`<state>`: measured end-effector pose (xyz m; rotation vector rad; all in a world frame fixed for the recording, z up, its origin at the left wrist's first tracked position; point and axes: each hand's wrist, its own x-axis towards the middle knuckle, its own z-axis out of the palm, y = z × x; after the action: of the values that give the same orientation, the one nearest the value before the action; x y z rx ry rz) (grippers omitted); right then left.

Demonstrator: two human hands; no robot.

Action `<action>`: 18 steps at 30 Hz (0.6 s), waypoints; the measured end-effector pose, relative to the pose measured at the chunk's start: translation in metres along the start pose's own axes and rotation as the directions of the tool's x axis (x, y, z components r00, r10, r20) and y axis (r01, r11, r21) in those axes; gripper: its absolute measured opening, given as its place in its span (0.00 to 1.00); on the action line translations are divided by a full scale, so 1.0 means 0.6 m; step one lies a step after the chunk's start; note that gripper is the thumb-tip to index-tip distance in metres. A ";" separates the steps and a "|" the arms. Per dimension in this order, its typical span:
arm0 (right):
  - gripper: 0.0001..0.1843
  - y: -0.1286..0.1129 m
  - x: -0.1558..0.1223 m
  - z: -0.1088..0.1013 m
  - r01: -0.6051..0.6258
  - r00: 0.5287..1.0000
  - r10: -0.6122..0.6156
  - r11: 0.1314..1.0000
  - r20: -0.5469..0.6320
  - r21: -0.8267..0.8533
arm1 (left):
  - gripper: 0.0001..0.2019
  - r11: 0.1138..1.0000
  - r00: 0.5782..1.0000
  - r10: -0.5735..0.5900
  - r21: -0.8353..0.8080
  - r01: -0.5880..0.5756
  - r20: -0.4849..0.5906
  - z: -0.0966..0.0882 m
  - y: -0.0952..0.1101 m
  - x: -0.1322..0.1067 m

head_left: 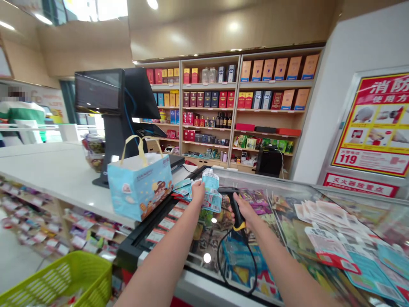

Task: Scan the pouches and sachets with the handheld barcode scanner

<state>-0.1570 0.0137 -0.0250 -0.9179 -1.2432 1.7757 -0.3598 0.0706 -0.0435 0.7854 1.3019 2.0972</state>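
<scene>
Over the glass top of a display case [214,232], my left hand [197,192] is closed around a few blue-and-white spouted pouches [211,182], their backs with barcodes facing me. Just right of them, my right hand [242,209] grips a black and yellow barcode scanner [236,211], its head pointing toward the pouches. A black cable [220,260] loops down from the scanner. More blue and red packets [182,189] lie on the case's far left corner, partly behind my left hand. Close by on the left stands a light blue gift bag [140,187] with yellow handles.
Several loose pouches [332,251] and white packets lie on the glass to the right. A checkout screen [99,91] stands on the white counter [47,160]. A green basket [64,277] is at the lower left. Shelves of boxes line the back; a person [24,111] is far left.
</scene>
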 end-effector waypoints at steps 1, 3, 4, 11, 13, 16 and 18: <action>0.18 0.001 0.007 0.016 0.001 1.000 -0.001 1.000 0.016 0.003 | 0.06 0.999 1.000 0.004 0.040 -0.004 -0.012 -0.014 0.007 0.009; 0.18 0.002 0.019 0.044 -0.010 0.999 0.010 1.000 0.033 -0.006 | 0.04 0.991 0.999 0.015 0.131 -0.010 -0.034 -0.040 0.023 0.024; 0.19 0.003 0.024 0.056 -0.017 0.999 0.018 1.000 0.040 -0.014 | 0.03 0.985 0.998 0.036 0.171 -0.028 -0.045 -0.052 0.030 0.031; 0.20 0.014 0.041 0.099 -0.018 0.997 0.023 0.997 0.076 -0.068 | 0.07 0.730 0.949 0.315 0.642 -0.232 -0.016 -0.104 0.066 0.054; 0.21 0.016 0.041 0.100 -0.025 0.997 0.030 0.997 0.075 -0.073 | 0.11 0.538 0.932 0.352 0.797 -0.275 0.084 -0.109 0.068 0.049; 0.20 0.018 0.041 0.097 -0.037 0.997 0.041 0.998 0.072 -0.057 | 0.17 0.309 0.921 0.358 0.912 -0.272 0.153 -0.110 0.073 0.036; 0.21 0.018 0.041 0.091 -0.041 0.996 0.044 0.998 0.076 -0.041 | 0.16 0.266 0.923 0.356 0.931 -0.251 0.147 -0.107 0.078 0.027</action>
<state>-0.2180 0.0110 -0.0238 -0.9123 -1.3208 1.8405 -0.4237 0.0258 -0.0208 1.5188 2.6919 1.3858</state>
